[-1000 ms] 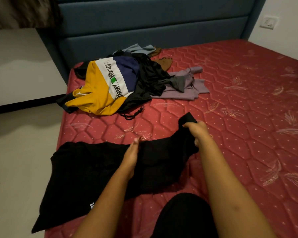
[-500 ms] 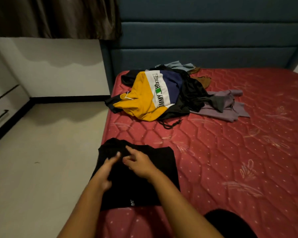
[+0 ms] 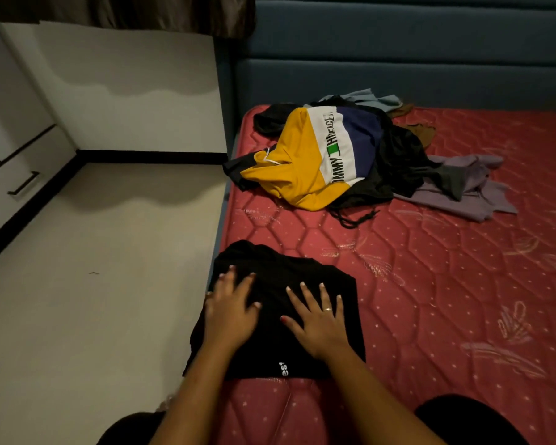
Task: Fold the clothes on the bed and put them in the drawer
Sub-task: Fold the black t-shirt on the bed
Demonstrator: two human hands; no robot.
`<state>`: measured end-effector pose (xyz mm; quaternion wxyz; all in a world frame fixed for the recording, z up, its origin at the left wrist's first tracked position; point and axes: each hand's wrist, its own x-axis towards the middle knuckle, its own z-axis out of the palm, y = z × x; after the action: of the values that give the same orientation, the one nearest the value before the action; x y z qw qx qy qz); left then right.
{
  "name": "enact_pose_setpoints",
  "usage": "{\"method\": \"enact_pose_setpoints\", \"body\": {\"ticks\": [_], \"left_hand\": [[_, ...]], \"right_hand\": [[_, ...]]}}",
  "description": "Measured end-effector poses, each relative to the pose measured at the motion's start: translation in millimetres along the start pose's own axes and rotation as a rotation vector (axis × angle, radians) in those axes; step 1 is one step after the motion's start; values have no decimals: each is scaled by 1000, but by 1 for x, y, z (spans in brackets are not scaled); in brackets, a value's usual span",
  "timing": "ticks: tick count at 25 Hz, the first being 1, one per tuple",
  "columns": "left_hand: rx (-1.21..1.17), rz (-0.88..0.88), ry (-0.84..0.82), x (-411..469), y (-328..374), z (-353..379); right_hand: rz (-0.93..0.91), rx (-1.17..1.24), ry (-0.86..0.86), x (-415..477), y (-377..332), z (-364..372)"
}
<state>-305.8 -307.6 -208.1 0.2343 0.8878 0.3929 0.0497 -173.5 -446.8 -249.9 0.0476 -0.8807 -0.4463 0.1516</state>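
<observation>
Both of your hands lie flat on the folded black garment [image 3: 280, 274], which sits at the near left edge of the red quilted mattress [image 3: 446, 284], its left side right at the mattress border. Your left hand [image 3: 230, 311] presses the left half with fingers straight and slightly spread, gripping nothing; your right hand [image 3: 318, 322] rests just beside it on the right half, fingers straight and fanned apart, palm down, also holding nothing. A thin ring [image 3: 327, 309] shows on one finger of your right hand. On the near hem of the black garment, between your forearms, a bit of white lettering [image 3: 283, 368] reads sideways as "es" with a mark after it; the rest of the word cannot be made out. Farther up the mattress, well apart from your hands, the unfolded pile waits near the blue padded headboard [image 3: 398, 59]. On top of it lies a yellow, white and navy top [image 3: 305, 162] whose white band carries dark print, readable as "OMMY" and "HILFIGER" with a green block between them; the first letter is tucked out of sight. Under and beside it are a crumpled black piece [image 3: 398, 155], a lilac garment [image 3: 463, 194] spread to the right, a grey-blue item [image 3: 366, 97] against the headboard and a brown one [image 3: 424, 130]. At the far left, across the pale floor [image 3: 93, 252], a white drawer front with a dark bar handle [image 3: 23, 184] is closed.
</observation>
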Motion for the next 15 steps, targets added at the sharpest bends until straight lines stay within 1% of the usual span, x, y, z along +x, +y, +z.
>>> {"method": "enact_pose_setpoints", "body": {"ticks": [1, 3, 5, 7, 8, 9, 11, 12, 13, 14, 15], "left_hand": [[25, 63, -75, -6, 11, 15], [76, 73, -227, -20, 21, 45], [144, 68, -232, -27, 16, 66], [165, 33, -255, -23, 12, 69], [152, 26, -277, -22, 12, 67], [149, 24, -277, -20, 13, 65], [150, -7, -325, -21, 18, 59], [90, -49, -367, -23, 26, 51], [-16, -91, -358, -22, 31, 51], [-160, -165, -366, -22, 38, 48], [-385, -270, -357, -22, 46, 42]], "right_hand": [[24, 11, 1, 3, 2, 0], [124, 14, -17, 6, 13, -6], [282, 54, -35, 6, 31, -14], [423, 125, -5, 6, 47, -20], [516, 229, 31, 4, 49, -23], [604, 435, 78, 4, 50, -29], [732, 1034, 128, 1, 43, -44], [755, 1287, 115, -4, 37, -55], [715, 1436, 78, -7, 30, -69], [627, 1467, 64, -9, 19, -85], [512, 1477, 67, -14, 6, -103]]}}
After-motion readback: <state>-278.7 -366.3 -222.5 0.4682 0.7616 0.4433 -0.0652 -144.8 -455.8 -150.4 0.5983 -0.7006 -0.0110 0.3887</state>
